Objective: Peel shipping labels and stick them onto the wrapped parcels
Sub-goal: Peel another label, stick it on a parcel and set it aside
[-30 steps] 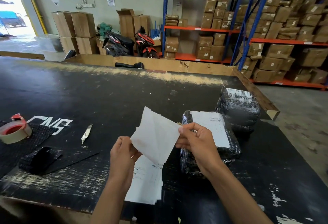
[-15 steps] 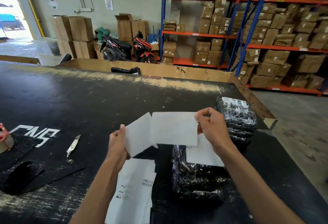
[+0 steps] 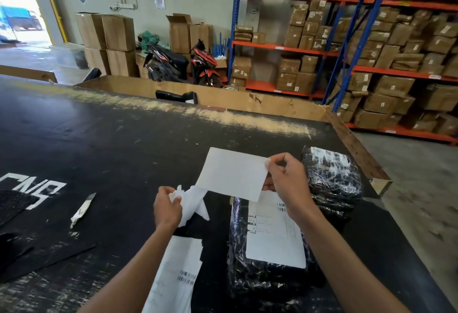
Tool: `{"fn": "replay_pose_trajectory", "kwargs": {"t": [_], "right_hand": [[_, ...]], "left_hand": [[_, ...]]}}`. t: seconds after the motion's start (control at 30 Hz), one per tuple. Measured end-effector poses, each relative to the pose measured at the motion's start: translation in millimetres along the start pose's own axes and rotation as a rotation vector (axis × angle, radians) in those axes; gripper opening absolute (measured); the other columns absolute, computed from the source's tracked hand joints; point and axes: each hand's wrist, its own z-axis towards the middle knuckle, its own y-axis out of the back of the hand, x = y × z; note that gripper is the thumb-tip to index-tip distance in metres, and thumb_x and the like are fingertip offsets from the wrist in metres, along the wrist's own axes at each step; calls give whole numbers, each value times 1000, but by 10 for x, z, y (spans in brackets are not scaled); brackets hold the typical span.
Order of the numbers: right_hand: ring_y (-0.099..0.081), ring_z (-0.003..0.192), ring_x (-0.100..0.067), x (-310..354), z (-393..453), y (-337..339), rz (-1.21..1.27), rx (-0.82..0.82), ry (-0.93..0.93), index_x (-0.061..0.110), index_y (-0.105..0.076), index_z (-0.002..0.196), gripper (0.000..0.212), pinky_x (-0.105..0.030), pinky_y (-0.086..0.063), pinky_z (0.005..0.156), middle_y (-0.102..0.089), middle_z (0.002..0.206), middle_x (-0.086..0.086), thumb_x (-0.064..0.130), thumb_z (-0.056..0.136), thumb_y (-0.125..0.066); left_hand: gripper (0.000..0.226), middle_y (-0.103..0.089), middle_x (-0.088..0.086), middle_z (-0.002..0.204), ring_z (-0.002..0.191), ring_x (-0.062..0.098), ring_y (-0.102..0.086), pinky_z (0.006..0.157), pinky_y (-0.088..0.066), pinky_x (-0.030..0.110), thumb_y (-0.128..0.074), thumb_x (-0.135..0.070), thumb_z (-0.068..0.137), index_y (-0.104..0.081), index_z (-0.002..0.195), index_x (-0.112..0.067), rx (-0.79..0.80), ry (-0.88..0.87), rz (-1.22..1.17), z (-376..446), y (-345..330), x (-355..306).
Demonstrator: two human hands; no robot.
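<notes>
Mesh mat (image 3: pixel 12 203) lies at the far left edge of my black table (image 3: pixel 124 144), partly over the white painted letters (image 3: pixel 32 190). Right of those letters a small knife (image 3: pixel 83 209) with a wrapped handle lies flat on the tabletop, blade pointing away from me. Next comes my left hand (image 3: pixel 167 209), raised above the table with fingers curled tight round a crumpled white backing sheet (image 3: pixel 193 204), which hangs crinkled from my fist toward the right. Below that hand, near the table's front edge, a stack of labels (image 3: pixel 173 275) lies flat, barcode printing showing on the top sheet. Just right of the backing, a peeled label (image 3: pixel 233 175) is held in the air, its blank side toward me, tilted a little; my right hand (image 3: pixel 288 183) pinches its right edge between thumb and fingertips. Under that hand a parcel (image 3: pixel 250 278) in black wrap lies flat on the table, with a printed label (image 3: pixel 276 233) already stuck on its top face. The held label hangs above the far end of this parcel, apart from it. Just beyond and to the right, a second parcel (image 3: pixel 333 181) in glossy black wrap sits near the table's right edge, with white print showing on top. Behind the table stand cardboard boxes (image 3: pixel 109 39), two motorbikes (image 3: pixel 181 64) and orange-and-blue racks (image 3: pixel 359 52) full of cartons.
</notes>
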Motion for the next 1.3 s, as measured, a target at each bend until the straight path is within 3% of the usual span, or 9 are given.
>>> {"fn": "replay_pose_trajectory", "kwargs": {"t": [0.13,0.33,0.43,0.57,0.7,0.93,1.07,1.17,1.3], "right_hand": [[-67,62,-18,-84,19,-72,-45,18,22,8,-58,94,8,-23,-55,52,-74,84,-20,11,101,-54],[-71,73,-33,-99,-67,-124,-52,-9,68,8,-56,93,9,-25,-57,53,-73,85,-21,13,101,-54],[-69,72,-37,-46,-212,-143,-47,-52,189,13,-55,88,12,-40,-60,59,-72,77,-20,15,100,-55],[-64,66,-19,68,-557,-201,-101,-118,418,15,-57,86,13,-38,-56,60,-68,73,-3,17,98,-59],[-66,68,-8,99,-838,-246,-260,-43,691,14,-63,89,8,-18,-51,57,-70,78,8,20,93,-64],[-69,75,-21,88,-1282,-112,-514,-46,1076,13,-72,91,14,-41,-53,66,-75,89,2,24,92,-64],[-61,95,-21,71,-1431,69,-644,-28,1005,13,-69,103,17,-37,-48,80,-70,102,3,23,88,-70],[-51,108,-15,45,-1500,209,-752,45,839,22,-59,116,28,-37,-41,88,-59,118,6,30,90,-63],[-42,121,-13,30,-1509,436,-762,153,688,29,-48,126,46,-38,-35,98,-45,128,10,38,83,-64]], "left_hand": [[25,-56,12,127,116,32,-53,94,-45,44,-64,-17,92,-58,117,-15,14,-26,240,21,-46,110],[30,-39,10,151,142,34,-29,112,-25,54,-68,-34,90,-67,119,-30,-27,-157,298,-131,132,-175],[14,-63,7,118,116,26,-57,92,-45,37,-61,-32,94,-71,99,-23,-33,-143,-41,-397,350,-535],[40,-66,4,82,83,21,-64,74,-56,35,-51,-47,97,-67,87,-12,81,-49,-360,-912,713,-1049],[54,-73,9,95,89,22,-71,74,-60,35,-51,-60,92,-69,103,-11,419,65,-496,-1227,928,-1410],[19,-76,16,87,67,13,-71,70,-60,33,-56,-11,93,-70,97,1,482,61,-545,-1486,1079,-1556],[19,-76,8,82,66,11,-70,60,-55,25,-51,-6,93,-70,89,-3,561,24,-578,-1627,1039,-1648],[20,-76,8,84,72,16,-71,71,-58,31,-51,-4,94,-68,84,-3,607,4,-565,-1734,928,-1770],[20,-72,27,95,81,28,-65,77,-54,42,-51,-5,91,-68,87,6,624,-40,-520,-1793,697,-1865]]}}
